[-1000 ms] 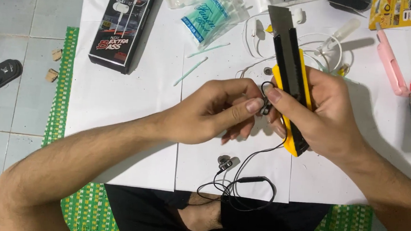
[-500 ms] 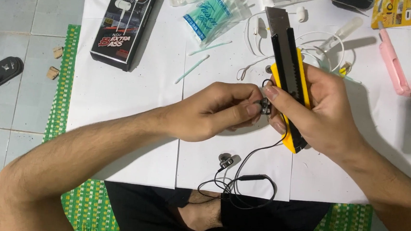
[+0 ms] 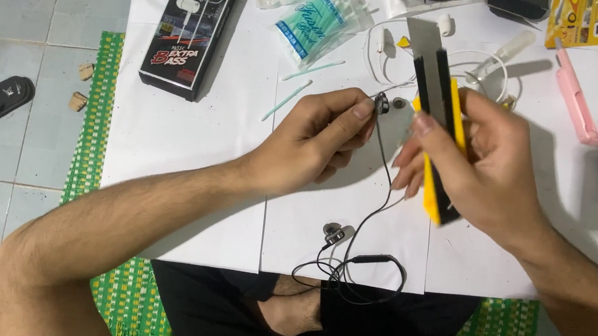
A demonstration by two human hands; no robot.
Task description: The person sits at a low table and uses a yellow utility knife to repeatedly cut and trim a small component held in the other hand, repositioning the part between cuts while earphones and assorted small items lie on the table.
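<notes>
Black rectangular earphone box [image 3: 191, 30] top left on white paper [image 3: 188, 153]; yellow package [image 3: 595, 22] top right. Left hand [image 3: 315, 142] pinches black earbud [image 3: 381, 103] above centre, cable dangling. Right hand [image 3: 485, 167] fingers wrapped around yellow utility knife [image 3: 437, 121], blade up.

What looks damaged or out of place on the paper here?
The black earphone pinched by the left hand seems opened up, a small loose part beside it. The right hand holds a utility knife, blade extended.

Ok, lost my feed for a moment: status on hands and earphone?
Left hand pinching black earbud, cable hanging down. Right hand gripping yellow utility knife, blade extended, apart from earbud. Loose swabs beside.
</notes>
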